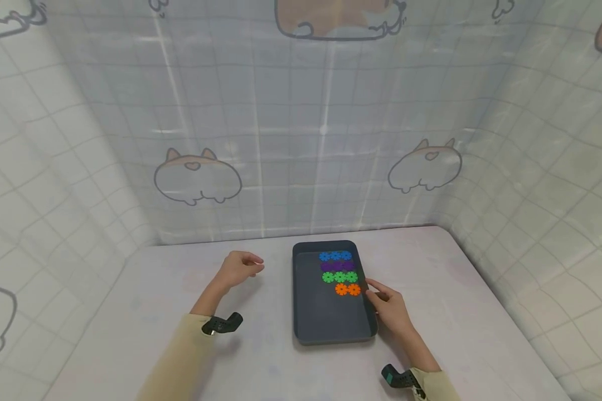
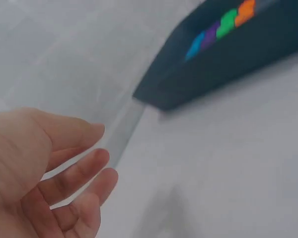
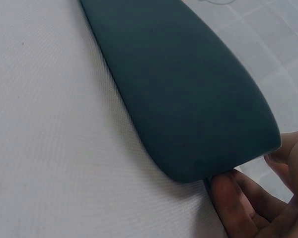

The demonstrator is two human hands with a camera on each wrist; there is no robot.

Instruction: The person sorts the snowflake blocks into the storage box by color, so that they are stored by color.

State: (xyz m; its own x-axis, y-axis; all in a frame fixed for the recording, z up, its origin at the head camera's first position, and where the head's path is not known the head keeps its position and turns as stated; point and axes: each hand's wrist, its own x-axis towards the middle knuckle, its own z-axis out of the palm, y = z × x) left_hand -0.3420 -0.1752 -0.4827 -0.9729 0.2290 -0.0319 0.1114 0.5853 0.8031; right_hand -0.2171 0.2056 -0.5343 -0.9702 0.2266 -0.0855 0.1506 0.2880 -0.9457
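A dark grey rectangular tray (image 1: 326, 323) lies on the table with rows of plastic snowflake discs in its far right part. Three blue discs (image 1: 335, 255) form the far row, followed by purple discs (image 1: 338, 267), three green discs (image 1: 340, 277) and two orange discs (image 1: 348, 289). My right hand (image 1: 391, 309) grips the tray's right side; in the right wrist view its thumb is at the rim and its fingertips (image 3: 226, 193) touch the wall low down. Left of the tray my left hand (image 1: 238, 268) hovers above the table, fingers loosely bent, holding nothing.
The pale table (image 1: 261, 356) reaches to a hanging curtain (image 1: 301, 167) with a grid and cartoon animal print at the back and both sides. A black wrist camera (image 1: 223, 323) sits on the left wrist, and another camera (image 1: 400, 377) on the right.
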